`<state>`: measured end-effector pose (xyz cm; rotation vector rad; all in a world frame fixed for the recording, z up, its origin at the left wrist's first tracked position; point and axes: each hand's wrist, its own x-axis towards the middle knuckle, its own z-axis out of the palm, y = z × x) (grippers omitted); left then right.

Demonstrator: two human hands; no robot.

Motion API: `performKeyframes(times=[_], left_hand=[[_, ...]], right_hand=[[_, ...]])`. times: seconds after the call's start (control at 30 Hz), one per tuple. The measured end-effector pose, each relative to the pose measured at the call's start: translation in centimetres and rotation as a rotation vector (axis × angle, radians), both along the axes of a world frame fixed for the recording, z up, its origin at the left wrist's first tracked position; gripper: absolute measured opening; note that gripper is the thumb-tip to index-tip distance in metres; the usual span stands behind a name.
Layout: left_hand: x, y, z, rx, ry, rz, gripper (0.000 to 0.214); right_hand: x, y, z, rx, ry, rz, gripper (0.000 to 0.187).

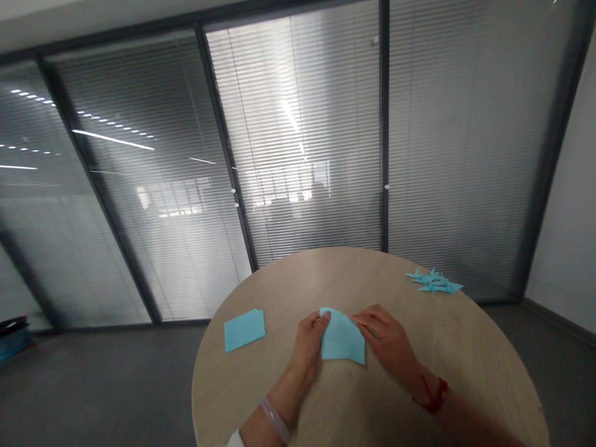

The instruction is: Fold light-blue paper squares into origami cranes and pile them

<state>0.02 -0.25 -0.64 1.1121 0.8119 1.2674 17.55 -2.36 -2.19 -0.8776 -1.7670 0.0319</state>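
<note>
1. A round, pale wood desk [465, 366] fills the lower middle of the view, seen from above and behind the person's two bare hands.
2. A light blue sheet of paper [342, 340] lies flat on the desk near its middle, between the two hands; its upper left corner looks folded or lifted.
3. The left hand [311, 340] rests at the sheet's left edge, fingers curled, with fingertips pinching the paper's upper left corner.
4. A pale band sits on the left wrist, with a white cuff just below it.
5. The right hand [384, 338] lies at the sheet's right edge, fingers stretched flat and pressing on the upper right part of the paper, not closed around it.
6. A red cord bracelet circles the right wrist.
7. A small stack of blue paper squares [244, 329] sits on the desk to the left, apart from the hands.
8. A cluster of folded blue paper shapes [434, 281] lies at the far right edge of the desk, well apart from the hands.
9. Behind the desk stand glass partitions with closed blinds [298, 143] in dark frames, above grey carpet.
</note>
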Motion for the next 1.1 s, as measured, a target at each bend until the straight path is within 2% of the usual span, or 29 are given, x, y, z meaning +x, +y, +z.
performKeyframes(times=[0.1, 0.23, 0.33, 0.43, 0.6, 0.73, 0.87, 1.1], left_hand=[[-0.01, -0.03, 0.05, 0.031, 0.02, 0.048, 0.038], [0.1, -0.16, 0.18, 0.031, 0.056, 0.028, 0.037], [0.28, -0.24, 0.17, 0.004, 0.024, -0.038, 0.037], [0.44, -0.28, 0.06, -0.014, 0.007, -0.061, 0.04], [0.5, -0.42, 0.13, -0.009, -0.018, -0.024, 0.034], [0.28, -0.38, 0.34, -0.045, -0.052, 0.034, 0.035], [-0.05, -0.04, 0.34, -0.116, -0.089, -0.006, 0.041], [-0.46, 0.26, 0.26, -0.098, -0.072, -0.009, 0.038]], right_hand=[[-0.23, -0.03, -0.23, 0.013, -0.042, -0.002, 0.025], [-0.34, 0.24, -0.3, -0.157, 0.083, -0.105, 0.028], [-0.25, 0.57, -0.24, -0.307, 0.184, -0.104, 0.023], [-0.16, 0.7, -0.24, -0.339, 0.207, -0.113, 0.02], [-0.44, 0.22, -0.33, -0.159, 0.106, -0.106, 0.019], [-0.72, -0.16, -0.44, -0.024, -0.013, -0.046, 0.026], [-0.71, 0.04, -0.73, 0.076, -0.148, -0.039, 0.029], [-0.55, 0.21, -0.47, 0.238, -0.313, -0.048, 0.026]])
